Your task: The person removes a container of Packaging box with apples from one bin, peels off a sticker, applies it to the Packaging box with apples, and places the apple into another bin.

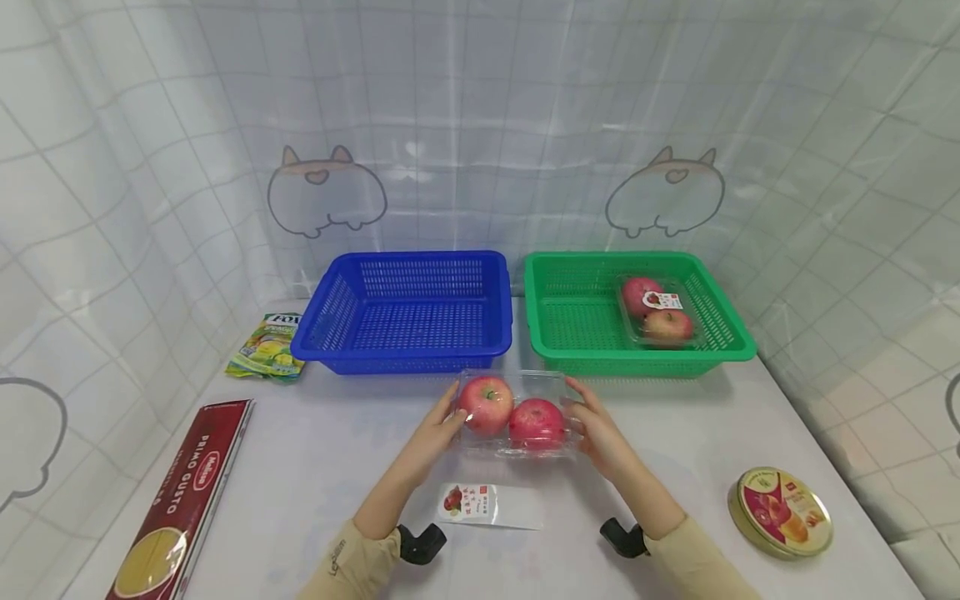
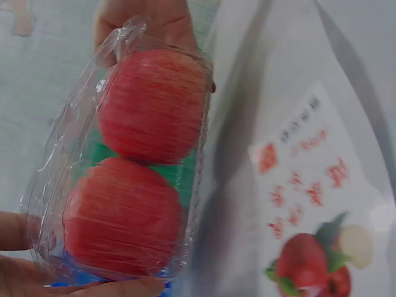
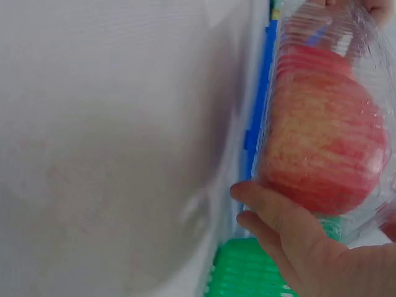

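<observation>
While the box (image 1: 519, 402) is gripped between left hand (image 1: 438, 428) and right hand (image 1: 599, 428), packing seems underway; for the label (image 1: 487, 505), one hand must probably be freed.

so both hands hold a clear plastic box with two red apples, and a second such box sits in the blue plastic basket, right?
No: the second clear plastic box sits in the green plastic basket, not the blue plastic basket, as the head view shows. The left hand and right hand do hold the first clear box with two red apples.
</observation>
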A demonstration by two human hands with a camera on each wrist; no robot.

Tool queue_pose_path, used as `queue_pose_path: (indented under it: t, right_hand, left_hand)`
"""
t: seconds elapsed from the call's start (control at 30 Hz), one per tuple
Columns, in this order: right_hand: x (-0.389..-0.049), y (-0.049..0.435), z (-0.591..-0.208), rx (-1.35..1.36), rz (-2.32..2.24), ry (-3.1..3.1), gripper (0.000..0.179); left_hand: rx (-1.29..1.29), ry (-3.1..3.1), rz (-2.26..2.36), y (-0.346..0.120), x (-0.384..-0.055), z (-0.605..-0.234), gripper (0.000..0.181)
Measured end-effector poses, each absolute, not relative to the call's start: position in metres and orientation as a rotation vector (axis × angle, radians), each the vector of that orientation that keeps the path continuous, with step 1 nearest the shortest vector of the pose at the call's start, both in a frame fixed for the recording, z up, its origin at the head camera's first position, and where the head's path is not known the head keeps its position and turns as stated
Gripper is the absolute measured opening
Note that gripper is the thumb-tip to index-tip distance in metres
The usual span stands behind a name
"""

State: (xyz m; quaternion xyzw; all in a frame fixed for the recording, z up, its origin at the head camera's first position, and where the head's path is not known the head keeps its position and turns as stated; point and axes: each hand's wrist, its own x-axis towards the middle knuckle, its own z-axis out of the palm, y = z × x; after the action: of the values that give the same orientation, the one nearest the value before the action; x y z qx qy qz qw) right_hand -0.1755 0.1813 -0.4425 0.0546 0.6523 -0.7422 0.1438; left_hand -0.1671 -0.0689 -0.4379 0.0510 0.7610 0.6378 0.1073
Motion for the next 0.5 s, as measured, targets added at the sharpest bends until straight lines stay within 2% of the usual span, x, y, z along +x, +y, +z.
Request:
queue_pose_path:
  t: [0.5]
  right_hand:
    - [-0.188,0.171,-0.459,0.133,-2.180,1.909,0.058]
  left_hand:
    - [0.132,2.266,1.873,-0.068,-0.179,-0.458,0.055]
